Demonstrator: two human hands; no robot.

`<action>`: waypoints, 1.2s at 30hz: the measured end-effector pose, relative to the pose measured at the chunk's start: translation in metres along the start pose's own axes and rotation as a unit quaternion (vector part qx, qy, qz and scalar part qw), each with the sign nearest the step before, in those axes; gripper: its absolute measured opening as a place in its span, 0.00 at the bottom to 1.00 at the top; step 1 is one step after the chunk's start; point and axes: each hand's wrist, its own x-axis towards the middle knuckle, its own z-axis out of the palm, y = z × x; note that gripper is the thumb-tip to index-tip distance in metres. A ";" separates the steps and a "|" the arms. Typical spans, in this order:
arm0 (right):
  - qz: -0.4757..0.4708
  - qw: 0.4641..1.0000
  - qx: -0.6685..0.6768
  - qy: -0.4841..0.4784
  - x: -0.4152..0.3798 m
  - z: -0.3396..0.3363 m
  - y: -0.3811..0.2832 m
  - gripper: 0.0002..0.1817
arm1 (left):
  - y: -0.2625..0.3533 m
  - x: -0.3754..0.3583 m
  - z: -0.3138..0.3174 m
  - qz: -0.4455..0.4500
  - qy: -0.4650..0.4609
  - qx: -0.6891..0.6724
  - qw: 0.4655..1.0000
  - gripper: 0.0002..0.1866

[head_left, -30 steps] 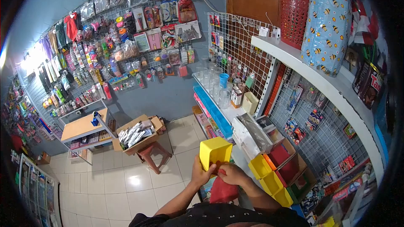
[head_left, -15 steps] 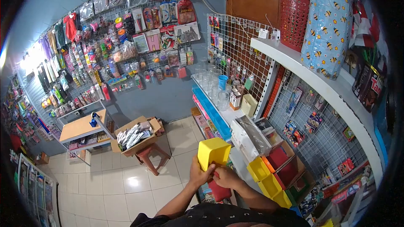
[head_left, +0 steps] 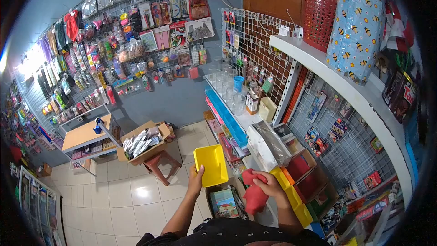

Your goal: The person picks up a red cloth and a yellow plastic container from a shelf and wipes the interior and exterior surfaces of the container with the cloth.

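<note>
My left hand (head_left: 196,180) grips the left edge of a yellow plastic tray (head_left: 211,166), its thumb over the rim and its hollow inside facing me. In my right hand (head_left: 269,185) is a bunched red cloth (head_left: 255,196), with part of it hanging below the fingers. The two hands are apart, the cloth to the right of the tray. Just right of the cloth, a row of yellow bins (head_left: 297,200) stands along the shelf. Below the tray, a box with picture-covered books (head_left: 224,202) shows.
Glass jars (head_left: 226,86) and a blue cup (head_left: 238,82) stand on the white shelf ahead. A carton of packets (head_left: 144,144) rests on a brown stool (head_left: 163,166) at left. A white overhead shelf (head_left: 327,69) curves along the right, bearing a red basket (head_left: 317,18).
My hands have moved apart: the left has lowered and turned the yellow tray so its inside shows, while the right has carried the red cloth off to the right.
</note>
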 end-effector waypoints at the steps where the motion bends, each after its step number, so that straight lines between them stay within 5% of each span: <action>1: 0.000 1.000 0.014 0.026 0.000 0.004 0.001 0.24 | -0.003 -0.001 0.002 -0.011 -0.011 -0.012 1.000 0.32; 4: -0.012 0.994 0.060 0.086 -0.001 0.031 -0.007 0.29 | -0.006 -0.011 0.020 -0.048 -0.079 -0.025 0.995 0.33; 7: -0.120 0.978 0.042 0.163 -0.005 0.076 -0.011 0.31 | -0.024 -0.027 0.053 -0.054 -0.126 -0.087 0.987 0.32; 10: -0.137 0.972 0.023 0.192 0.001 0.060 -0.017 0.32 | -0.017 -0.026 0.043 -0.260 -0.211 -0.206 0.919 0.32; 13: -0.110 0.965 0.051 0.234 0.010 0.041 -0.021 0.29 | -0.011 -0.040 0.048 -0.344 -0.206 -0.219 0.890 0.32; 17: -0.225 0.944 -0.075 0.231 0.004 0.056 -0.054 0.17 | -0.010 -0.037 0.058 -0.356 -0.181 -0.340 0.852 0.34; 21: -0.277 0.937 -0.114 0.180 -0.014 0.075 -0.063 0.16 | 0.002 -0.017 0.045 -0.303 -0.247 -0.419 0.820 0.36; 24: -0.257 0.937 -0.102 0.215 -0.005 0.071 -0.058 0.14 | 0.009 -0.024 0.038 -0.386 -0.261 -0.317 0.826 0.36; 28: -0.222 0.937 -0.145 0.227 0.030 0.047 -0.056 0.17 | -0.006 -0.040 0.041 -0.430 -0.320 -0.361 0.763 0.33; 31: -0.203 0.948 -0.159 0.188 0.033 0.046 -0.050 0.19 | -0.021 -0.038 0.041 -0.426 -0.300 -0.371 0.769 0.32; 36: -0.317 0.914 -0.185 0.172 0.001 0.073 -0.078 0.14 | -0.039 -0.030 0.030 -0.374 -0.222 -0.232 0.870 0.29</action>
